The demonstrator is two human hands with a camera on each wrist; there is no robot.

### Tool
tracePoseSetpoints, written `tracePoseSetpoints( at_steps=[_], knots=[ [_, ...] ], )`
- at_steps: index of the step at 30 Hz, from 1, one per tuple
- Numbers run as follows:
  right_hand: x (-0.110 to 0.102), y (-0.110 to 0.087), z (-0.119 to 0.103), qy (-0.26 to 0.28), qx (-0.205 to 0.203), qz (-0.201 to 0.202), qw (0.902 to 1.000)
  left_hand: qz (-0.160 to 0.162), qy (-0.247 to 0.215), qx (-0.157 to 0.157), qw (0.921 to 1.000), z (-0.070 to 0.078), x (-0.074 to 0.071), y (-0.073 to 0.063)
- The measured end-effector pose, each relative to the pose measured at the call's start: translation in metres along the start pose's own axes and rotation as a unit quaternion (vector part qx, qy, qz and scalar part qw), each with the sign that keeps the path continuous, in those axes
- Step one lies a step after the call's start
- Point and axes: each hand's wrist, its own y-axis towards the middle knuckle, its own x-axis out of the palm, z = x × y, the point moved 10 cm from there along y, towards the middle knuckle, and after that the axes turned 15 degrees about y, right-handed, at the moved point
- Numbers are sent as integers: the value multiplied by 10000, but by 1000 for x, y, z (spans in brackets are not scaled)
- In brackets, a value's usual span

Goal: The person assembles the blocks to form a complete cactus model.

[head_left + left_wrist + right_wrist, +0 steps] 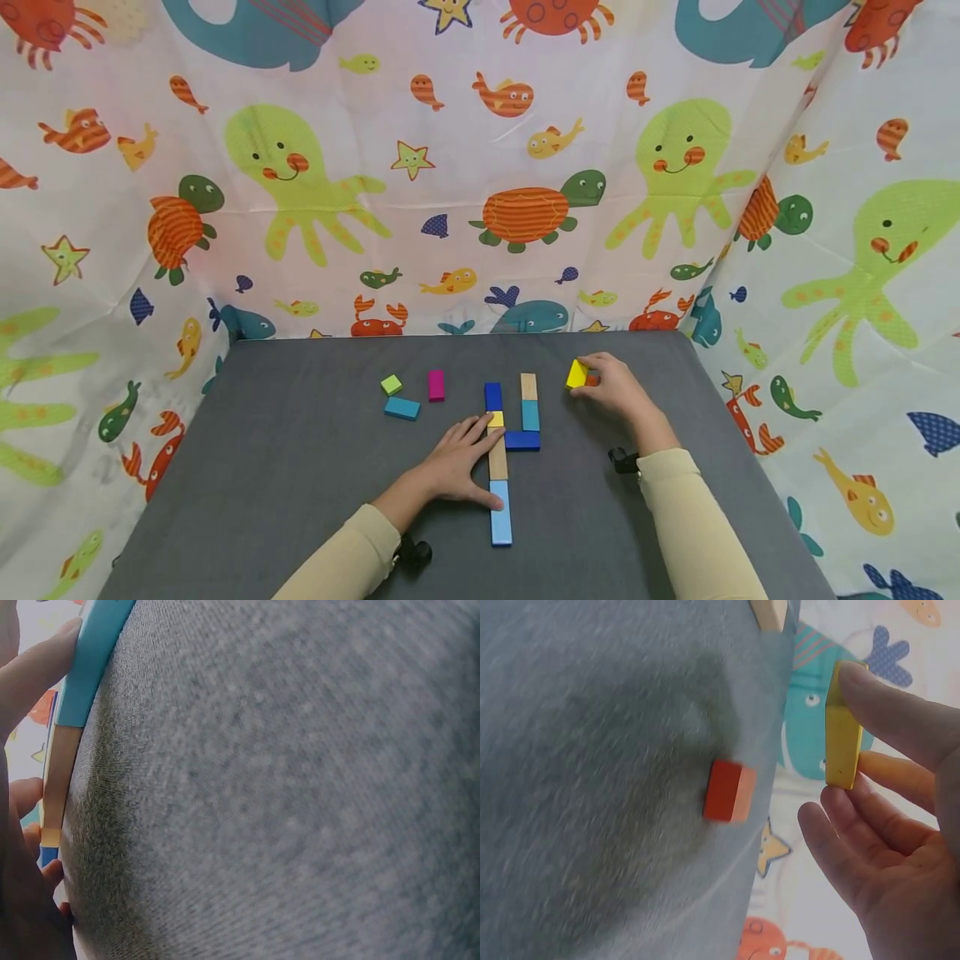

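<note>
My right hand (617, 390) pinches a yellow block (576, 374) between thumb and fingers, lifted off the table in the right wrist view. Below it a red block (724, 791) lies on the cloth. My left hand (454, 462) rests over a straight row of blocks, its fingers spread. Its thumb touches the light blue block (501, 525); its fingertips are at the plain wooden block (498, 462) and the small yellow block (496, 420). A dark blue block (492, 396) tops the row. Another dark blue block (523, 442) juts right, with a teal block (530, 415) and a wooden block (528, 386) above it.
Left of the row lie a green block (391, 384), a blue block (402, 408) and a magenta block (437, 386). Grey cloth covers the table (300, 467). A curtain (450, 275) printed with sea animals stands behind and at both sides.
</note>
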Motion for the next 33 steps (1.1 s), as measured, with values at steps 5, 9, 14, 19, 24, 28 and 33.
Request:
tracePoseSetpoints(
  at_steps=[5, 9, 14, 19, 24, 28, 33],
  knots=[
    [9, 7, -8, 76, -115, -95, 9999, -70, 91, -20, 9999, 3, -5, -2],
    [18, 12, -13, 99, -174, -185, 9996, -80, 225, -90, 9997, 3, -5, -2],
    [29, 16, -22, 74, -234, -258, 9994, -155, 357, -163, 9991, 3, -5, -2],
    [42, 23, -33, 7, -335, -279, 9990, -163, 353, -170, 9991, 1, -3, -2],
    [57, 34, -45, 30, -513, -349, 9981, -134, 381, -226, 9989, -2, -3, -4],
    [65, 41, -51, 103, -543, -390, 9977, -131, 428, -238, 9987, -3, -2, -3],
    [73, 50, -54, 199, -483, -471, 9975, -147, 388, -233, 9989, 0, -2, -1]
  ],
)
